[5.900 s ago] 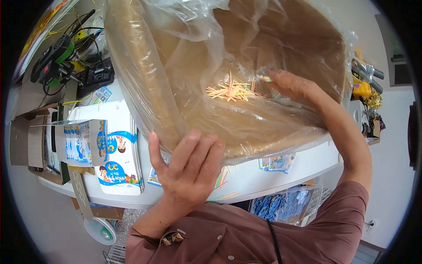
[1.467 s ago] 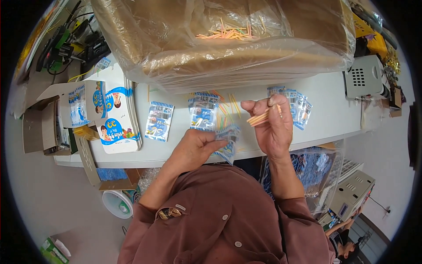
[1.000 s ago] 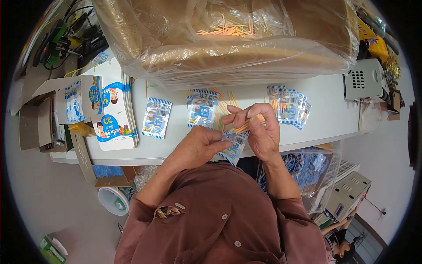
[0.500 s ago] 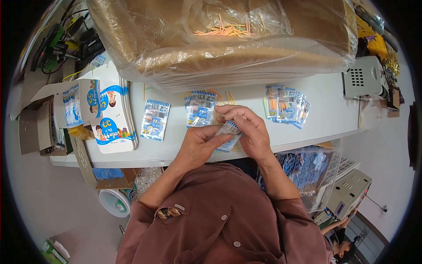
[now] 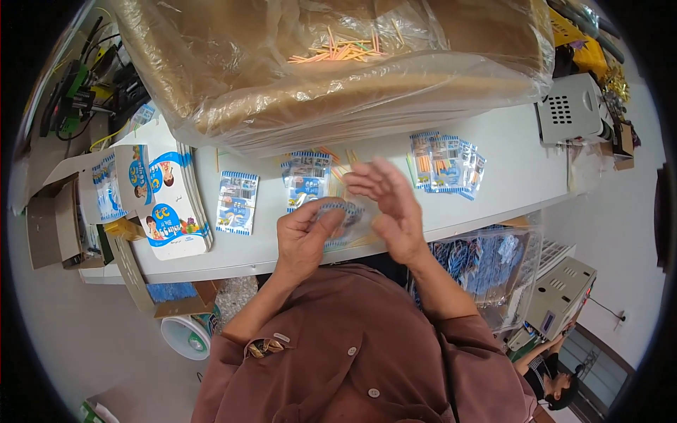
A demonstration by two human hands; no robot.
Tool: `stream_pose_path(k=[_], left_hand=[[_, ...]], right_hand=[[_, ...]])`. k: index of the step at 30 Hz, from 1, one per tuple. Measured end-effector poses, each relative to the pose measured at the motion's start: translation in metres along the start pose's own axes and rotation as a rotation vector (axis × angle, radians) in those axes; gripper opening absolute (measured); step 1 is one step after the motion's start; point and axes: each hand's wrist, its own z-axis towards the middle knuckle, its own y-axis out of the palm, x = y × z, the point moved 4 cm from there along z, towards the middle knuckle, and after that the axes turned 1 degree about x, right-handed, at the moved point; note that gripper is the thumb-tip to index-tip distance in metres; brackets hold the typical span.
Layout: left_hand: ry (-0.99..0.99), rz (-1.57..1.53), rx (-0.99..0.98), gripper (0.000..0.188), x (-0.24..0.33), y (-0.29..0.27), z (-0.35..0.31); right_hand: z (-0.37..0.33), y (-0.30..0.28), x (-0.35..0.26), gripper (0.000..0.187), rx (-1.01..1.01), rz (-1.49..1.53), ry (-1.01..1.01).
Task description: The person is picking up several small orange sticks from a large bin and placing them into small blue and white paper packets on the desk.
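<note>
My left hand (image 5: 302, 241) pinches a small clear-and-blue packet (image 5: 347, 224) between thumb and fingers, just above the near part of the table. To its right, my right hand (image 5: 395, 215) is open, apart from the packet, with its fingers stretched out and slightly blurred. Beyond the hands lie several blue-and-white packets (image 5: 308, 182) in an overlapping pile. A single packet (image 5: 238, 202) rests farther left. On the right, a fanned group of packets (image 5: 447, 165) shows orange sticks through clear windows.
A big plastic-lined cardboard box (image 5: 282, 99) holds thin coloured sticks (image 5: 340, 51) at the far side. Flat printed cartons (image 5: 180, 236) are stacked on the left beside an opened carton (image 5: 106, 183). A grey machine (image 5: 575, 109) stands at right; another person (image 5: 553, 381) is lower right.
My right hand has come off the packet and opened. My left hand keeps hold of the packet. The whole view has shifted slightly.
</note>
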Motion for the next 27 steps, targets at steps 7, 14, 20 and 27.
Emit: stream_pose_path(k=[7,14,20,27], left_hand=[[0.302,0.234,0.116,0.027,0.017,0.011,0.004],[0.356,1.38,0.499,0.045,0.055,-0.026,0.006],[0.154,1.421,0.463,0.049,0.032,-0.031,0.025],[0.054,1.087,0.438,0.032,0.028,-0.045,0.036]], right_hand=[[-0.015,-0.025,0.007,0.029,0.112,-0.307,0.301],[0.016,-0.126,-0.047,0.018,0.295,-0.669,0.393],[0.036,-0.13,-0.027,0.023,0.227,-1.383,0.232],[0.031,-0.131,-0.032,0.033,0.498,-1.307,-0.018]])
